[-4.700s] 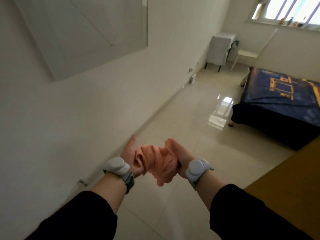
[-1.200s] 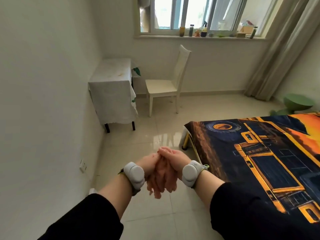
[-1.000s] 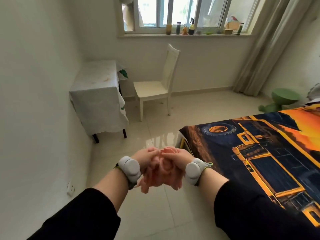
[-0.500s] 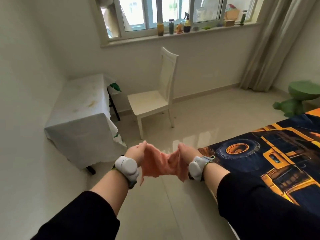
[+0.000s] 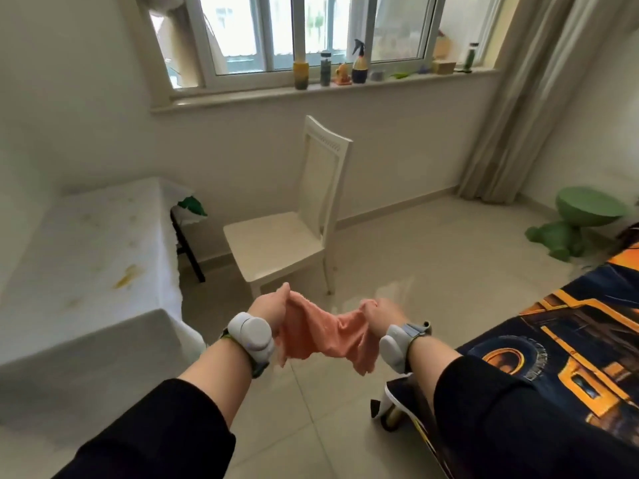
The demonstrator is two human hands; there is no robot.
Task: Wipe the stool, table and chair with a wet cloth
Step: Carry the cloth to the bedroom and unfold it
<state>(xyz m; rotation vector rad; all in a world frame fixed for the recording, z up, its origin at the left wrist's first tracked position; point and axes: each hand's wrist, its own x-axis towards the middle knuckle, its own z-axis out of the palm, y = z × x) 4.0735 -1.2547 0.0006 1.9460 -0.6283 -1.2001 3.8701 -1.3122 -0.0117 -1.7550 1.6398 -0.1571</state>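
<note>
The salmon-pink cloth (image 5: 325, 335), bunched earlier, is now stretched out. Its ends are gripped by the left hand (image 5: 271, 307) and right hand (image 5: 382, 314)

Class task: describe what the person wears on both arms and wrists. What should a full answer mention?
Black long sleeves, the left sleeve and right sleeve, end partway along the forearm. Each wrist carries a rounded pale grey device on a grey strap: the left wrist device and right wrist device.
</note>
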